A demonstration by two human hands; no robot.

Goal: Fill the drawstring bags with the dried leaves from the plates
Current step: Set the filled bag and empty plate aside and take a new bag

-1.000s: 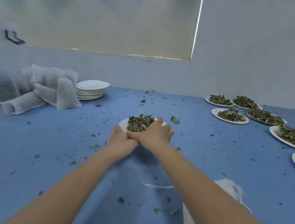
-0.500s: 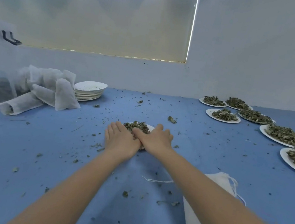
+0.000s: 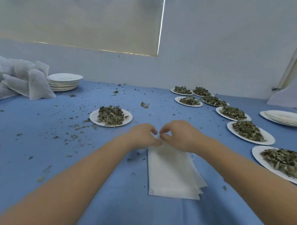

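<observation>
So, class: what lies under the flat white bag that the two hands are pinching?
More flat white bags show fanned out beneath the top bag, on the blue tablecloth. How many is hidden. The left hand and right hand cover its mouth.

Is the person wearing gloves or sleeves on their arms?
No. Both the left hand and the right hand are bare, with no gloves, rings or watch showing. The forearms are bare too, with no sleeves in view.
</observation>
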